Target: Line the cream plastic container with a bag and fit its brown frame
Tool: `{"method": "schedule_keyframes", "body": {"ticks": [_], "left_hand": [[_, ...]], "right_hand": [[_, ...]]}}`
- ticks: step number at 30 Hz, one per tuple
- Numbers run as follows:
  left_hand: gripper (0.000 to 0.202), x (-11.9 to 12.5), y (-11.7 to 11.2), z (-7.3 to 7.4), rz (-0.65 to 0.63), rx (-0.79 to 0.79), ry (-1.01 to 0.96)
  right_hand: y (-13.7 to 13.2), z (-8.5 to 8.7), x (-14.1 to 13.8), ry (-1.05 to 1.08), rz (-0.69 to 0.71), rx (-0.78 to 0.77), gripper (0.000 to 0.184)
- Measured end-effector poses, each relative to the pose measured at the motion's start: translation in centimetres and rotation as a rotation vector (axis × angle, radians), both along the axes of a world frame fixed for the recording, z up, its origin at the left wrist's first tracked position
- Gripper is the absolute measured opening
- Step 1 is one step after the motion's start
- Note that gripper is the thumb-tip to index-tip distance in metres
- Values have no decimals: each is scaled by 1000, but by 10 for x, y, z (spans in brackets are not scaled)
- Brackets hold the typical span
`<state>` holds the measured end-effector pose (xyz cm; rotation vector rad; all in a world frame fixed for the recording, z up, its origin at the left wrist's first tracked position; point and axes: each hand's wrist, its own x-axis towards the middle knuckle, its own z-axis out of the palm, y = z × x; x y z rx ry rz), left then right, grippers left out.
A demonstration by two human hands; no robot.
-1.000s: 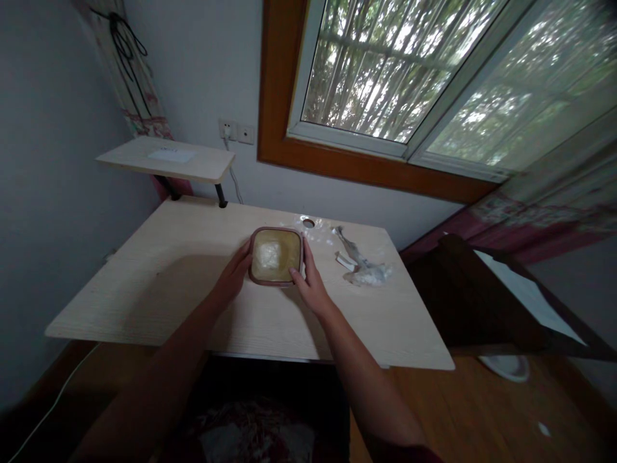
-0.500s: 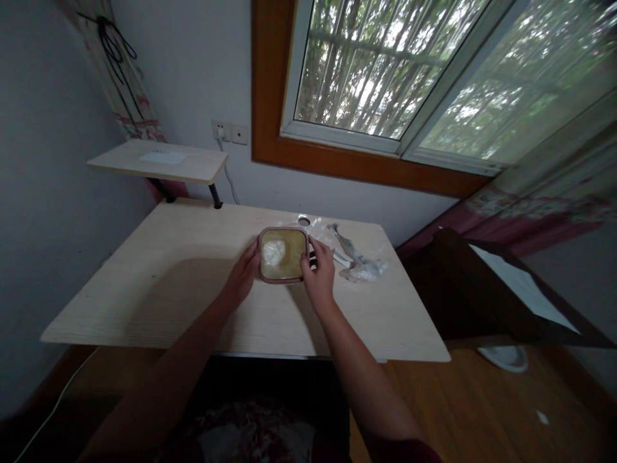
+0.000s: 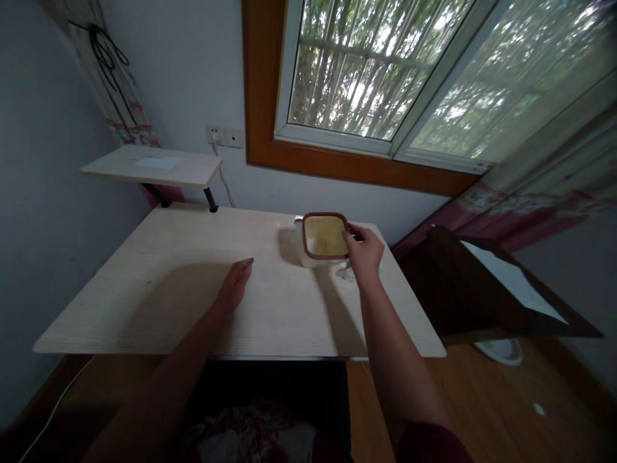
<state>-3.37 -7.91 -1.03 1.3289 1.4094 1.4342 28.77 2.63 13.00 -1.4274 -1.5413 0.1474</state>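
1. The right hand grips a square box by its right edge, with the fingers closed over the brown rim.
2. The box is at the far right part of the counter. Judging by the shadow to its left, it is held just above the surface.
3. It looks like a light, stiff plastic food box. A one-sided hold may let it tip, so a grip on two opposite edges would be steadier.
4. The top shows pale yellow. I cannot tell whether that is a lid or what is inside.
5. The left hand lies flat on the counter, fingers open and holding nothing, well apart from the box.
6. A bit of crumpled plastic wrap shows under the box.
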Motion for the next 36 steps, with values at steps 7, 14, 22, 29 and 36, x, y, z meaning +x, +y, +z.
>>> {"method": "schedule_keyframes", "body": {"ticks": [7,14,22,29,36], "left_hand": [[35,-2,-9,-1,6,0,-60],[34,-3,-6,-4,10,-10,-52],[33,-5,-7,-2,-18,-22,21],[31,-9,-5,-6,-14,-24,122],[30,-10,-6,-4,-2,-40,145]], "right_hand": [[38,11,52,18,-101,-152,38],[39,5,66,-66,-90,-245,37],[43,-8,93,-156,-125,-262,38],[43,-11,115,-185,-153,-271,40],[39,-13,109,-105,-151,-268,39]]}}
